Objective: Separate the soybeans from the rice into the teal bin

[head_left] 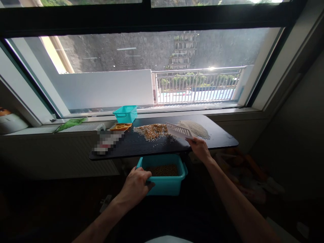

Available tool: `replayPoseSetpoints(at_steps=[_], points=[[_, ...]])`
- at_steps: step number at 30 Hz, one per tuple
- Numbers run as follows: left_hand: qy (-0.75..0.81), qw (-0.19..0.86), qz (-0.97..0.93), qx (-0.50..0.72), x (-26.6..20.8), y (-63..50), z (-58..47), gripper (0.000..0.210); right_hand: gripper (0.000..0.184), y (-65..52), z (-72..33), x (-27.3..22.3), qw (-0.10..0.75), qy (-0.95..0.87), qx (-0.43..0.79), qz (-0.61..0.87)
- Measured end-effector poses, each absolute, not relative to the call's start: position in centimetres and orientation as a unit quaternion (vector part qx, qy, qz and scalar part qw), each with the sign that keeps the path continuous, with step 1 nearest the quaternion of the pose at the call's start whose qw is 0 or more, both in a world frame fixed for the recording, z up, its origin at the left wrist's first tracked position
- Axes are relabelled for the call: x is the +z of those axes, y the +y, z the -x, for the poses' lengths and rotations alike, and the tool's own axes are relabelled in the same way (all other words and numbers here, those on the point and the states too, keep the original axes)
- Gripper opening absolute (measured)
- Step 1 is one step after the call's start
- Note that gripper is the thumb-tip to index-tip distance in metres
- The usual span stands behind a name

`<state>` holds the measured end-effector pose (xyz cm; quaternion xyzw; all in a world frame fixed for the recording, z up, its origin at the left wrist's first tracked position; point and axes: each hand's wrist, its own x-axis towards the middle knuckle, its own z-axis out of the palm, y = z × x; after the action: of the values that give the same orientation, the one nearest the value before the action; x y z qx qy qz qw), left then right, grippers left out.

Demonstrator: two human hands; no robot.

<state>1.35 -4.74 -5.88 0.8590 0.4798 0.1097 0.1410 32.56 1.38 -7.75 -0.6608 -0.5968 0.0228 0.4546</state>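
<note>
My left hand (136, 185) grips the near left rim of a teal plastic bin (165, 185) held just below the front edge of a black table (141, 145). Brown grains lie in the bin's bottom. My right hand (199, 148) holds a white slotted plastic scoop (178, 130) tilted on the tabletop. The scoop stands between a pile of mixed yellow-brown kernels (152, 131) on its left and a pile of white rice (196, 128) on its right.
A second teal bin (126, 113) sits at the table's back left on the window sill, with an orange tray (120, 127) in front of it. A blurred package (107, 143) lies on the table's left end. A green cloth (71, 123) rests on the radiator.
</note>
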Motion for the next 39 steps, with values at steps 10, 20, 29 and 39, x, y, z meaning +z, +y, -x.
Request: replayPoseSetpoints(at_steps=[10, 20, 29, 39], points=[[0.481, 0.142, -0.859, 0.104, -5.7, -4.4, -1.8, 0.015, 0.034, 3.6, -32.8, -8.1, 0.495, -0.586, 0.083, 0.636], [0.502, 0.141, -0.849, 0.090, -5.6, -3.7, -0.7, 0.013, 0.043, 1.6, -33.0, -7.5, 0.519, -0.601, 0.160, 0.586], [0.531, 0.138, -0.832, 0.078, -4.5, -4.0, 2.2, 0.014, 0.035, 3.3, -27.3, -6.3, 0.462, -0.688, 0.140, 0.541], [0.558, 0.123, -0.818, 0.063, -4.7, -3.2, 5.1, 0.013, 0.038, 7.2, -18.7, -3.1, 0.314, -0.825, 0.060, 0.467]])
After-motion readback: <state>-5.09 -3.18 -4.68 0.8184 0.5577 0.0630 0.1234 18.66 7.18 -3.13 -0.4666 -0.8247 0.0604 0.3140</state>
